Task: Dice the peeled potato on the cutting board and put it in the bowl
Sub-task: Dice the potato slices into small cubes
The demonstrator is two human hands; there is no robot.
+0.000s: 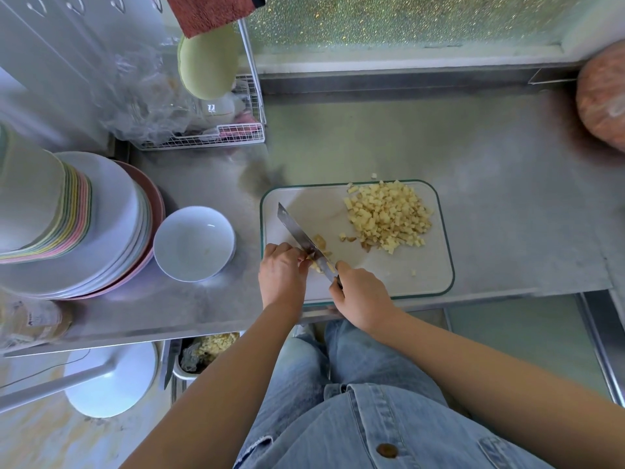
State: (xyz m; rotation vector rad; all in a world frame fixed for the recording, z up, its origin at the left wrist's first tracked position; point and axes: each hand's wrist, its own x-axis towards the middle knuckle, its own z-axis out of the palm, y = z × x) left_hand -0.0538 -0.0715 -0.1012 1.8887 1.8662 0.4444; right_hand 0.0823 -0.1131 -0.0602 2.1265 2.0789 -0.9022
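A clear cutting board (pixel 429 265) with a green rim lies on the steel counter. A heap of diced potato (pixel 387 216) sits at its far right. Near the board's front left, my left hand (pixel 282 272) pinches a small remaining potato piece (pixel 316 262) with curled fingers. My right hand (pixel 360 296) grips the handle of a knife (pixel 297 233), whose blade runs diagonally across that piece, tip pointing far left. A few cut bits lie just beyond the blade. The white bowl (pixel 193 243) stands left of the board, with nothing visible inside.
Stacks of plates (pixel 111 231) and coloured bowls (pixel 40 211) crowd the counter's left. A wire rack (pixel 236 130) with plastic bags stands behind. A pinkish round object (pixel 602 96) sits at the far right. Below the counter edge are a stool (pixel 111 380) and a tub of scraps (pixel 206 353).
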